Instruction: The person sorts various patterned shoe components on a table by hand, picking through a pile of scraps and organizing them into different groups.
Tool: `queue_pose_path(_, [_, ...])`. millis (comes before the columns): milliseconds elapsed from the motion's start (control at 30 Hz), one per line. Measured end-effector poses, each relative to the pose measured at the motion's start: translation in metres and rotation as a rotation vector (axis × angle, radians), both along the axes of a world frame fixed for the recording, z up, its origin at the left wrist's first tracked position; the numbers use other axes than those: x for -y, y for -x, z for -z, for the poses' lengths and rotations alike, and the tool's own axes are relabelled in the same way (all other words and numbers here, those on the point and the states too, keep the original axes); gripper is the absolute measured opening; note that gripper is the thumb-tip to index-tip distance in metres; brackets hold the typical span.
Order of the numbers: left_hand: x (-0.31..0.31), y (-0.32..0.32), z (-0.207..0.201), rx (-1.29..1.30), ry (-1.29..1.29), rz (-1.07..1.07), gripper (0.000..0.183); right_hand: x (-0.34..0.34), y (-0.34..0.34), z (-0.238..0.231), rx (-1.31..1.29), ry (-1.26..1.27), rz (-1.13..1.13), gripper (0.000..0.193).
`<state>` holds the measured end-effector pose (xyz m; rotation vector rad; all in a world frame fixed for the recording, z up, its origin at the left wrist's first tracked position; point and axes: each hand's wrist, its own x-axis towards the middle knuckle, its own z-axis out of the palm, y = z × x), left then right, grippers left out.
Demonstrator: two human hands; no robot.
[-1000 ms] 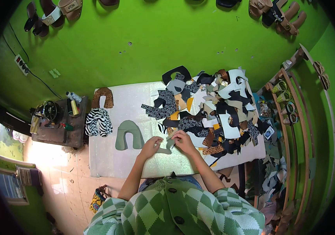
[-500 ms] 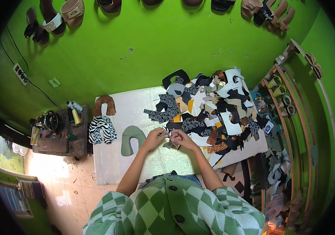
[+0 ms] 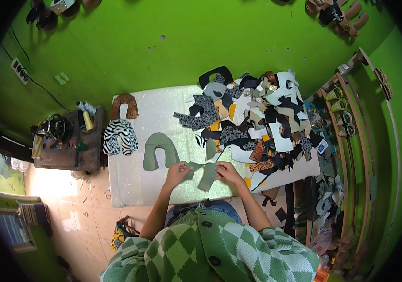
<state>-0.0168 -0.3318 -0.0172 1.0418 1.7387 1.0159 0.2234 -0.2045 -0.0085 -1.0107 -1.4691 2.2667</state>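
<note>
My left hand pinches a small olive-green scrap near the table's front edge. My right hand grips a longer green strip that hangs down at its left. The two green parts meet between my hands; whether they are joined I cannot tell. Just beyond them a green half-moon offcut lies on the table, with a zebra-print scrap by it. Left of my hands, green U-shaped pieces lie flat, seemingly stacked. Zebra-print U-shapes and brown spotted ones sit farther left.
A large heap of mixed offcuts covers the right of the pale table. At left stands a sewing machine table with thread cones. A wooden rack with sandals stands right. More sandals hang on the green wall.
My hands have moved apart, and green material now stretches between them. A green half-moon offcut now shows on the table. The whole view has tilted downward.
</note>
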Motion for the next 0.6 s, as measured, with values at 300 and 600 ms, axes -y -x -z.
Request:
queue_pose_path(300, [0.022, -0.018, 0.027, -0.200, 0.231, -0.085, 0.025, 0.012, 0.002, 0.039, 0.567, -0.811, -0.063, 0.023])
queue_pose_path(600, [0.021, -0.029, 0.021, -0.407, 0.293, -0.160, 0.023, 0.031, 0.025, 0.043, 0.594, -0.906, 0.190, 0.019])
